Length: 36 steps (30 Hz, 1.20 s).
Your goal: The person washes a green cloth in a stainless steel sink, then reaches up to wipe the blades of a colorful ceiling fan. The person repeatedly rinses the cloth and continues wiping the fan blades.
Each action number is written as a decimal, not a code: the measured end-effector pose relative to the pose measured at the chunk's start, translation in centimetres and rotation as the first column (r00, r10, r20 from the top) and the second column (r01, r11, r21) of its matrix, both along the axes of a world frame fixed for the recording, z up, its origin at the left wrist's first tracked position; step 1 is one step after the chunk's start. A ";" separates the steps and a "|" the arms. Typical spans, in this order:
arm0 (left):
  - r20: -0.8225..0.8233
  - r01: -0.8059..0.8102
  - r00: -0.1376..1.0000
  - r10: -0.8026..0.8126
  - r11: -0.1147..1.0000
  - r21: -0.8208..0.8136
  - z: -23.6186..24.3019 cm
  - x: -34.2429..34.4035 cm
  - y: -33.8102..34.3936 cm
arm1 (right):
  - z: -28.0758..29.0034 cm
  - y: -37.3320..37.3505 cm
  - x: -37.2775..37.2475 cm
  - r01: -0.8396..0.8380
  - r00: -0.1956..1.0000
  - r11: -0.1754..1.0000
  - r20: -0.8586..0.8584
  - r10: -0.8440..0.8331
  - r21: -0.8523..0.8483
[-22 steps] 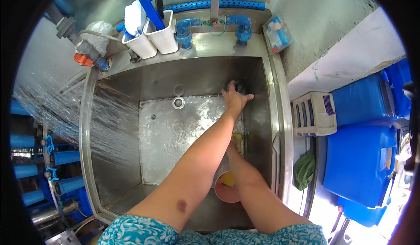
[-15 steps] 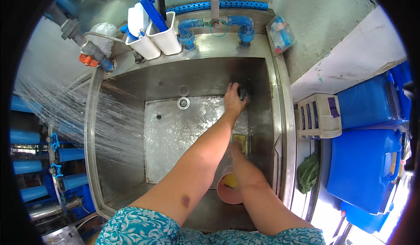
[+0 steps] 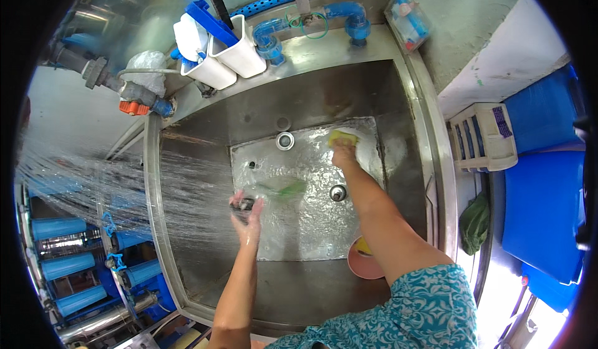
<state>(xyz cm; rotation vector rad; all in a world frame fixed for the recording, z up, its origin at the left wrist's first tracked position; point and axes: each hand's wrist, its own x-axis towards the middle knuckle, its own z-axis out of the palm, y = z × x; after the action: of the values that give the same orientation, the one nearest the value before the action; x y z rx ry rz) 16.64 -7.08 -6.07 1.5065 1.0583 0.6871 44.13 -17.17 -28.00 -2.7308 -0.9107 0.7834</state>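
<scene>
big steel sink (image 3: 187, 237) fills the view, wet all over, its floor slick, a spray cutting in from the left. white caddies (image 3: 233, 56) sit on the back ledge, a pink bowl (image 3: 361, 263) at the near right corner. right hand (image 3: 344, 156) is pressed flat down on the yellow sponge (image 3: 342, 138) at the far right of the basin floor: soft, light, soaked i'd say, best taken across its top with a full palm. left hand (image 3: 247, 215) hangs in the spray, fingers curled round a small dark thing (image 3: 242, 204), likely slippery; too blurred to name.
</scene>
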 end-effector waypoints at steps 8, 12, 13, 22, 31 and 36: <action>-0.351 -0.035 0.936 0.027 0.999 -0.015 0.3 -9.6 0.9 | 1.1 4.0 0.1 -0.514 0.857 0.857 -0.048 0.513 -0.025; -0.345 -0.031 0.938 0.020 0.999 -0.026 0.2 -10.6 1.4 | -1.3 -2.0 5.6 0.045 0.987 0.998 0.152 -0.050 0.035; -0.308 -0.047 0.951 0.032 0.998 -0.042 0.2 -10.5 1.3 | -1.5 -4.3 5.9 0.139 0.988 0.989 0.061 -0.142 0.043; -0.121 -0.220 0.970 0.210 0.972 -0.078 0.5 -6.0 -0.3 | -0.4 -12.4 -9.8 0.172 0.955 0.966 -0.209 -0.212 -0.195; -0.118 -0.367 0.929 0.351 0.915 -0.166 1.9 -6.2 -0.6 | -2.2 -5.9 -0.1 0.169 0.969 0.986 0.178 -0.169 0.015; -0.149 -0.379 0.924 0.353 0.901 -0.213 1.9 -6.6 -1.1 | -1.3 -5.6 0.0 0.000 0.998 0.995 0.066 -0.006 0.096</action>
<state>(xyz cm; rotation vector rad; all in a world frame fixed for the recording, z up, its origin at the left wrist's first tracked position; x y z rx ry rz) 10.04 -8.17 -4.21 1.1559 1.4767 0.7132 44.10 -22.79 -29.28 -2.6885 -0.9318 0.6345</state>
